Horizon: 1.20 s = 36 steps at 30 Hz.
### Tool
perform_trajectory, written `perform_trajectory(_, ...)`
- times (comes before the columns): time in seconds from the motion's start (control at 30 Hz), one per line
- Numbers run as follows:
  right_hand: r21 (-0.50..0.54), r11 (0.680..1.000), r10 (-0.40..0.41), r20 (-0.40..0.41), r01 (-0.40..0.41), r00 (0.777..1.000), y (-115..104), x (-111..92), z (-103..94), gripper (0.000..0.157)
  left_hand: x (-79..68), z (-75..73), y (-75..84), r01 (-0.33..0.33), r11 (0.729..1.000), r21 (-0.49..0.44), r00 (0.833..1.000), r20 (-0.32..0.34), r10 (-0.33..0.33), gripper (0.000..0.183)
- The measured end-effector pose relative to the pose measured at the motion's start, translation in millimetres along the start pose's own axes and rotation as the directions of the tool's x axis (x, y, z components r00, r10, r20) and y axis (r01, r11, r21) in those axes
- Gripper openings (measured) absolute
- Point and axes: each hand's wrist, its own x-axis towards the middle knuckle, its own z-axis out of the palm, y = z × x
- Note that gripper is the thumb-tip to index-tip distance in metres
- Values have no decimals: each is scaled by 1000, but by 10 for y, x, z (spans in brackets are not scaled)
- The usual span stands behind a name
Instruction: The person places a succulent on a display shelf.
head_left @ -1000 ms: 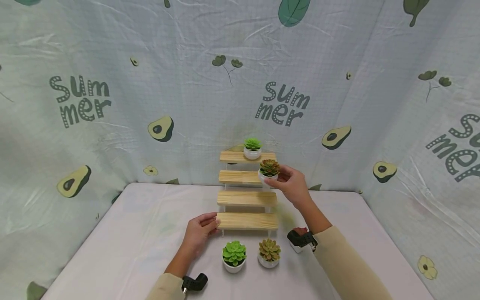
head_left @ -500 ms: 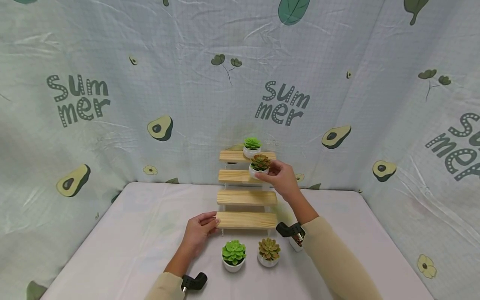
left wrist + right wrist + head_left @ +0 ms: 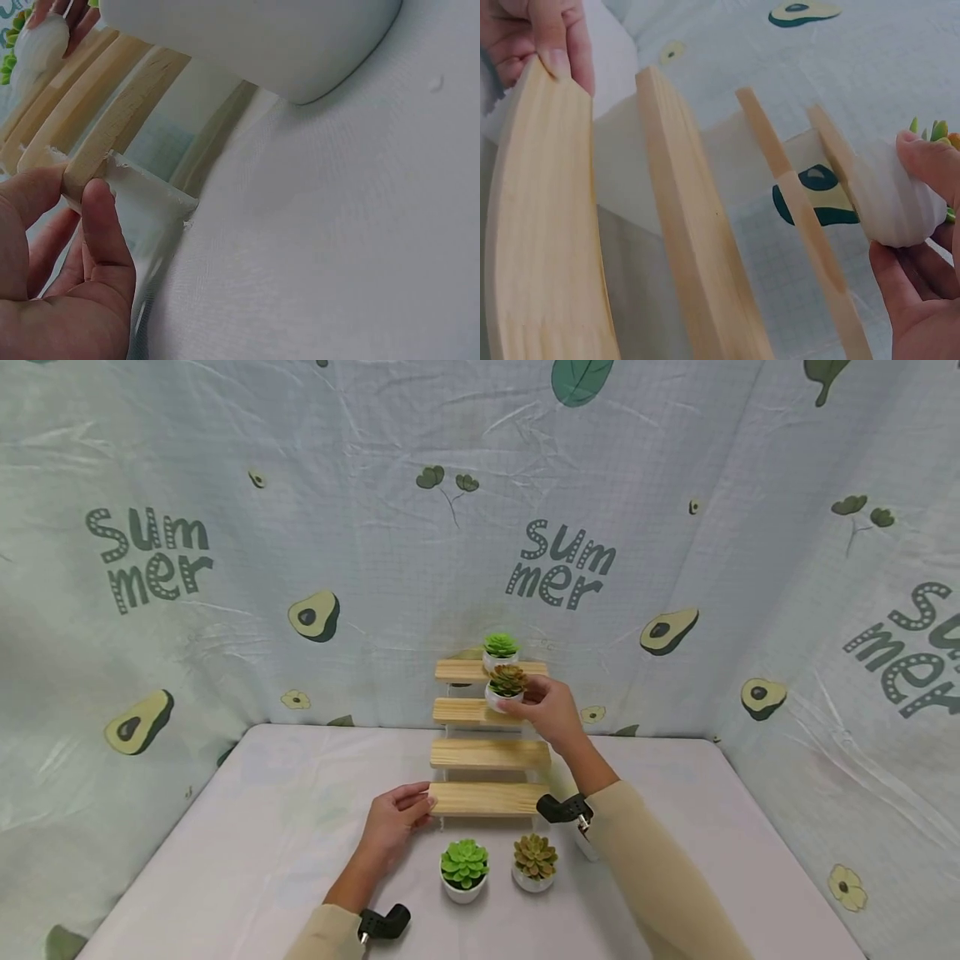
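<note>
A four-tier wooden stand [image 3: 489, 755] with clear side supports stands at the table's back. My left hand [image 3: 392, 822] pinches the left end of its lowest board [image 3: 112, 124] between thumb and fingers. My right hand [image 3: 553, 710] holds a reddish-green potted succulent [image 3: 507, 682] by its ribbed white pot [image 3: 896, 196], thumb on one side and fingers on the other. In the head view that plant overlaps the second board from the top, upright. Behind it, a bright green potted succulent [image 3: 501, 644] sits on the top board.
In front of the stand, a green potted succulent [image 3: 463, 862] and a brownish-green one [image 3: 535, 858] stand on the white table [image 3: 300, 810]. A white pot [image 3: 587, 845] is mostly hidden behind the right wrist. A printed curtain [image 3: 360, 543] hangs behind.
My right hand has moved left with the reddish-green succulent, from the stand's right end towards the middle of the upper boards. The left hand has kept its hold on the lowest board.
</note>
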Motion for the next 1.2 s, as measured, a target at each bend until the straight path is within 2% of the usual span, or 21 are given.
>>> perform_trajectory(0.13, 0, 1000, 4, 0, -4, 1000, 16, 35, 54, 57, -4, -16, 12, 2, 1000, -9, 1000, -1, -2, 40)
perform_trajectory(0.37, -61, 998, 4, -5, -4, 1000, 7, 63, 95, 54, -19, -13, 27, 9, 1000, -28, 1000, 7, -9, 40)
perform_trajectory(0.87, -108, 994, 30, -11, -31, 1000, 10, 66, 127, 50, 2, -15, 7, 14, 1000, 9, 1000, 3, -14, 39)
perform_trajectory(1.2, -126, 992, 30, -11, -32, 999, 2, 52, 135, 48, 3, -12, 7, 46, 999, 0, 999, -2, -46, 38)
